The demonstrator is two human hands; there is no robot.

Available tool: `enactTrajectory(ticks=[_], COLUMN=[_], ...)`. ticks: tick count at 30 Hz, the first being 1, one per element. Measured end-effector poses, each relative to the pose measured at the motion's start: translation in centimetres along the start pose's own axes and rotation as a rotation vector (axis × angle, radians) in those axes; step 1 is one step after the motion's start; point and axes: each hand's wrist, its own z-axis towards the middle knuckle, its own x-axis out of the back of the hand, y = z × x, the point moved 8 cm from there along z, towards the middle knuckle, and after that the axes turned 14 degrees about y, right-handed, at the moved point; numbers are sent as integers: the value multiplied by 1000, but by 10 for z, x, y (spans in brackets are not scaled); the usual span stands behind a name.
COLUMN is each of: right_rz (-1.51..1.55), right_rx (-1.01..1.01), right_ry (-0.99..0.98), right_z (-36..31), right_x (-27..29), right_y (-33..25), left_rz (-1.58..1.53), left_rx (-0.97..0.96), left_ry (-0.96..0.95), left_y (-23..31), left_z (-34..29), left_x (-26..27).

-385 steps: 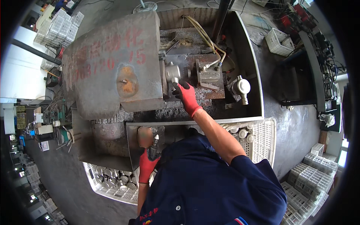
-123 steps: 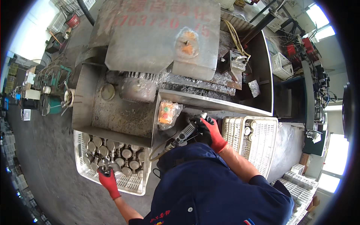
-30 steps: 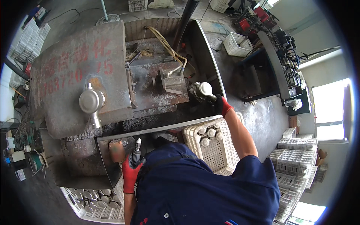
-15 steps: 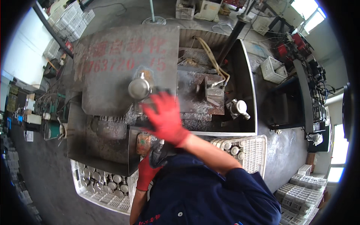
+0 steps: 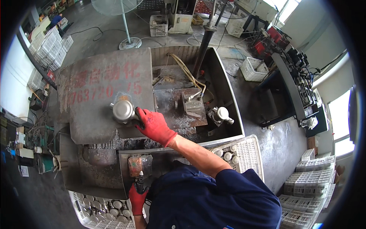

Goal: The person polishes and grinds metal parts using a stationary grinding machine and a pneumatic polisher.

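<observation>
My right hand (image 5: 153, 125), in a red glove with dark fingertips, is closed on the side of a round, silvery metal housing (image 5: 123, 111) with short stubs. The housing is at the front part of a grey metal cover plate (image 5: 101, 126); whether it touches the plate I cannot tell. Low down near my body, my left hand (image 5: 137, 199), also red-gloved, grips a black hand-held tool (image 5: 140, 186) with a pale pointed tip facing up. Just beyond that tip lies an orange-brown block in clear wrapping (image 5: 139, 165).
Right of the plate, an open metal trough (image 5: 237, 126) holds a fixture block (image 5: 192, 105), hoses and metal chips. Another similar housing (image 5: 221, 113) rests at its right end. White crates of metal parts stand at front left (image 5: 78, 208) and front right (image 5: 253, 158).
My right hand has gone from open beside the housing to closed on it, and the housing has turned. My left hand still holds the tool, now more upright. The view has tilted up.
</observation>
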Motion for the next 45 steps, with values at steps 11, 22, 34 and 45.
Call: enactTrajectory(ticks=[11, 22, 34, 45], right_rz=[1074, 1302, 829, 472], right_rx=[-1110, -1380, -1066, -792], right_ry=[136, 206, 44, 63], right_z=[-133, -128, -96, -89], right_x=[32, -71, -81, -74], right_y=[109, 171, 191, 184], left_rz=[-18, 62, 63, 252], left_rx=[14, 24, 166, 112], left_ry=[40, -68, -108, -132], left_y=[19, 34, 17, 13], left_z=[12, 20, 19, 26], left_x=[-25, -43, -56, -61])
